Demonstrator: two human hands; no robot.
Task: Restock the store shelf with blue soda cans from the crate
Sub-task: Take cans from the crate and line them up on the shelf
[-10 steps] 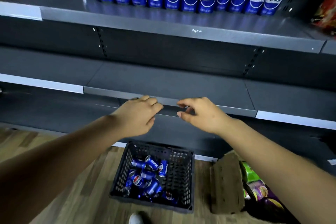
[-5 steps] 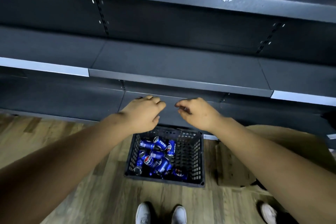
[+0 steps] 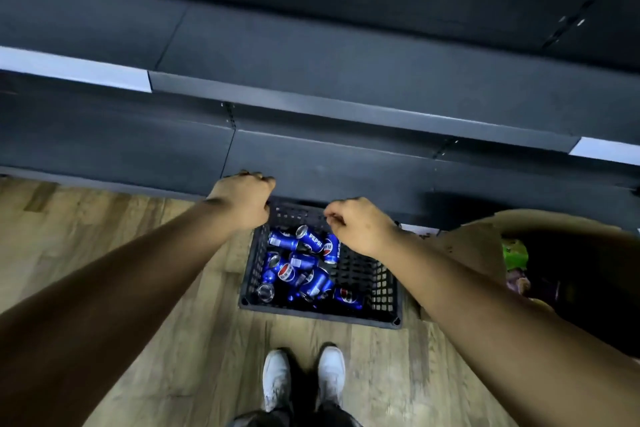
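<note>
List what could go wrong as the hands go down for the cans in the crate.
1. The blue cans lie jumbled on their sides in the black crate; pulling one may shift or dent others.
2. Both the left hand and right hand are empty above the crate's far rim, close under the bottom shelf edge; knuckles could knock it on lifting.
3. The white shoes stand close to the crate, so a dropped can could land on them.

Blue cans [image 3: 304, 270] jumbled, perhaps ten, in black crate [image 3: 377, 288].
</note>
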